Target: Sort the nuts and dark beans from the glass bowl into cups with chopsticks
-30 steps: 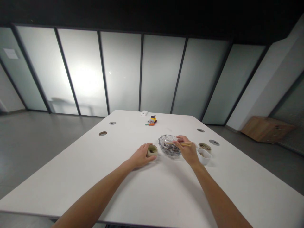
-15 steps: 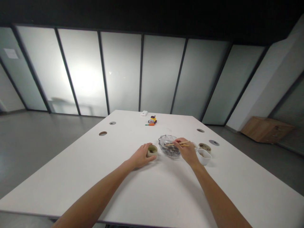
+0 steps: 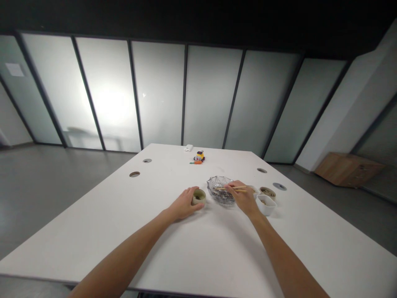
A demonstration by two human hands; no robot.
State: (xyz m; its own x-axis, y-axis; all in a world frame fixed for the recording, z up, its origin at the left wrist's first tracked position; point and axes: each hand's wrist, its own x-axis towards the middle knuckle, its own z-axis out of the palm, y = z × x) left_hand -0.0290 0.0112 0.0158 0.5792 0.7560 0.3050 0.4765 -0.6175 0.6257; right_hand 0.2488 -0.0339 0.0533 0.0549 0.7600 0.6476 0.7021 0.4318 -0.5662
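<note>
In the head view, the left hand curls around the side of a small greenish cup, its fingers spread only as wide as the cup's wall. The cup stands upright on the worktop, with a few dark bits inside. It looks like ceramic: stiff, fairly light, smooth, and likely to chip if knocked. A low grip around the wall, as here, should steady it and leave the mouth open.

The right hand has its fingers closed on a pair of chopsticks, whose tips reach into a glass bowl just right of the cup. Whether the tips pinch anything is too small to tell. The chopsticks look light and stiff, best held towards the back so the tips stay free. The dark pieces in the bowl seem small, hard and prone to slipping. The bowl is probably heavier, slick and breakable; its scalloped rim offers a hold.

Beside the right hand stand a white dish, another behind it, and a green pot.
</note>
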